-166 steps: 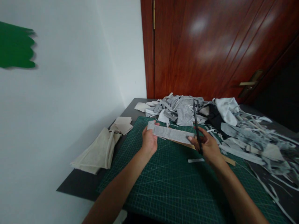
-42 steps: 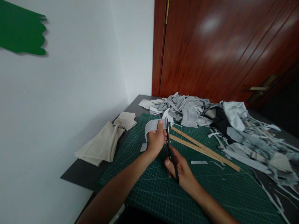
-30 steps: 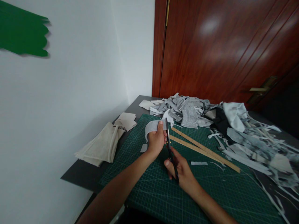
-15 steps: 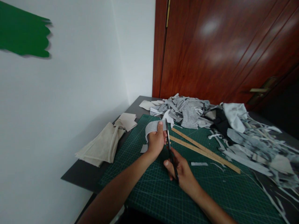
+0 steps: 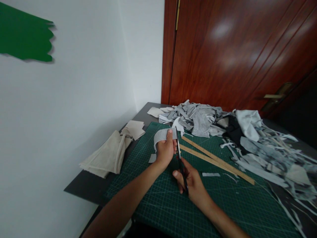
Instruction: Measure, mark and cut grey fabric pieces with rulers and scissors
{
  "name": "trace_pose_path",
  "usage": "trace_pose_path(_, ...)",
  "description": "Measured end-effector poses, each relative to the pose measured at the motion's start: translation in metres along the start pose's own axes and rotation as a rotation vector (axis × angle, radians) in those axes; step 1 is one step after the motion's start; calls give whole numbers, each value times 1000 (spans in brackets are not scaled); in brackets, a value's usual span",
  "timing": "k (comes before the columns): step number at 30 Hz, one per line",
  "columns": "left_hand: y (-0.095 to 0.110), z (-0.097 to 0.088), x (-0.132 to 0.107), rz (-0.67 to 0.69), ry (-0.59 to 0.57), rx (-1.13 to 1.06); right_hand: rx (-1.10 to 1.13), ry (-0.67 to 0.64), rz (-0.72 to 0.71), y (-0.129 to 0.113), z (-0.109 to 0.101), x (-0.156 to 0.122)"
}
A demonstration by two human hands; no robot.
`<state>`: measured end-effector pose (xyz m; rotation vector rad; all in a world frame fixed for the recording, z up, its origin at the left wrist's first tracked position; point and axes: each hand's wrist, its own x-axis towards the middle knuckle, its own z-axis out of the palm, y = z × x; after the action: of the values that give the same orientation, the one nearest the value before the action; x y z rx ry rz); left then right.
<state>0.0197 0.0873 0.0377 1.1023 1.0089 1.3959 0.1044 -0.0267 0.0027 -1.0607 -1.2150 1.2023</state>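
A strip of light grey fabric (image 5: 162, 134) is pinched in my left hand (image 5: 166, 149), thumb on top, and its far end curls down over the back of the hand. My right hand (image 5: 190, 180) grips a pair of scissors (image 5: 181, 167) with dark handles. The blades point away from me and lie along the strip's right edge; whether they are fully closed I cannot tell. Under both hands lies a green cutting mat (image 5: 168, 201). A small grey fabric piece (image 5: 152, 158) rests on it beside my left wrist.
Two wooden rulers (image 5: 218, 160) cross the mat to the right, near a narrow fabric scrap (image 5: 211, 174). Heaps of grey scraps (image 5: 200, 120) line the back and right. Folded beige cloth (image 5: 109, 153) sits by the white wall on the left. Behind the table stands a wooden door (image 5: 223, 59).
Almost nothing differs. My right hand and the scissors have shifted very slightly left; my left hand keeps its hold on the fabric strip.
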Motion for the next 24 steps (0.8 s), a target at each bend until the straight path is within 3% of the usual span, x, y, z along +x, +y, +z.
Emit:
trace_pose_path(9, -5, -3, -1, 62, -126, -52, -38, 138, -93, -7, -12, 5)
trace_pose_path(16, 5, 0, -18, 245, -70, 19, 2, 342, -110, -12, -26, 14)
trace_pose_path(24, -6, 8, -28, 238, -145, -52, 72, 459, -196, -19, -31, 20)
